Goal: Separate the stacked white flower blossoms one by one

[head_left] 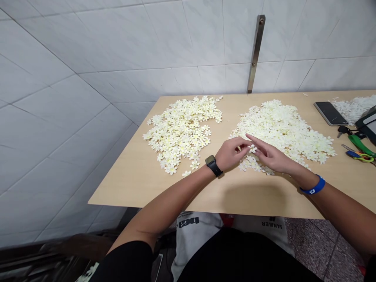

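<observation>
Probably a small craft workroom: tiled wall [73, 98], plain wooden worktable [132, 188], heaps of small white blossoms [182, 133].

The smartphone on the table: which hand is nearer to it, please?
Right hand is nearer, lower left of the smartphone; left hand lies farther away, beyond the right hand.

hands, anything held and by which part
A small white flower, seemingly pinched at its edge by the left hand's fingers; the right hand's contact is unclear.
</observation>
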`<state>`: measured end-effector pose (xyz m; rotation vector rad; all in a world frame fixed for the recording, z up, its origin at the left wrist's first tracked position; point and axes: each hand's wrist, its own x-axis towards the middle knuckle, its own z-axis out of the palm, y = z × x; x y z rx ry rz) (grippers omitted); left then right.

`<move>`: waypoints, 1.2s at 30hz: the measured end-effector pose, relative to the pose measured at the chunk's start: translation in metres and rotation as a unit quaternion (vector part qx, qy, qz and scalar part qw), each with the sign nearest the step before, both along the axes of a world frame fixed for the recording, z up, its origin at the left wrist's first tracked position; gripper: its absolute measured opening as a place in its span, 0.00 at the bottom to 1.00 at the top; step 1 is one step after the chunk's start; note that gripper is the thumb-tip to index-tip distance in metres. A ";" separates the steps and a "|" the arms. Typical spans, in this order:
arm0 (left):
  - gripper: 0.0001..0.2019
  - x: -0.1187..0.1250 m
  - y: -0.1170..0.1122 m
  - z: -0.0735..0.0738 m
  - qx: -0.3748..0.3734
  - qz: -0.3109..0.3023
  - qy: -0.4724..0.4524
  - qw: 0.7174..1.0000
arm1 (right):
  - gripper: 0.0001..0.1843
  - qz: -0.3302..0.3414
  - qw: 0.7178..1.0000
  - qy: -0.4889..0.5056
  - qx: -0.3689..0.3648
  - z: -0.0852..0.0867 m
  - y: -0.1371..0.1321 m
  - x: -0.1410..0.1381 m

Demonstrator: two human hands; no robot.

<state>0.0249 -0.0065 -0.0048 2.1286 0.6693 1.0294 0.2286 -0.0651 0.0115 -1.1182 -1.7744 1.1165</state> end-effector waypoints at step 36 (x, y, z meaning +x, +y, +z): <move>0.09 0.005 -0.003 0.002 -0.290 0.003 -0.121 0.949 | 0.16 -0.060 0.993 0.082 -0.062 -0.004 0.004 -0.009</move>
